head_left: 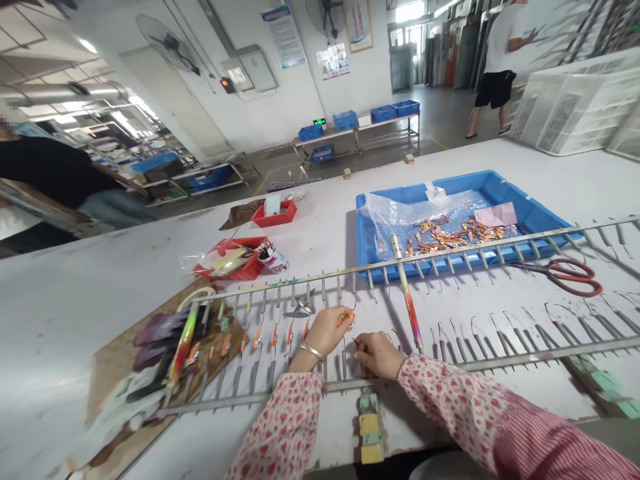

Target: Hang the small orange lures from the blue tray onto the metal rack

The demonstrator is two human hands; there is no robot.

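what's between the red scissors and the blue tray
In the head view, the upper bar of the metal hook rack crosses between the red scissors and the blue tray, its prongs pointing down over bare white table.

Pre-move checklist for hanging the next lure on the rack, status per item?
1. Lure pinched in left hand: ok.
2. Right hand on a hook: cannot tell, fingers hide it.
3. Rack resting flat on table: ok.
4. Free hooks to the right of the hands: ok.
5. Lure supply in blue tray: ok.
6. Scissors away from the hands: ok.
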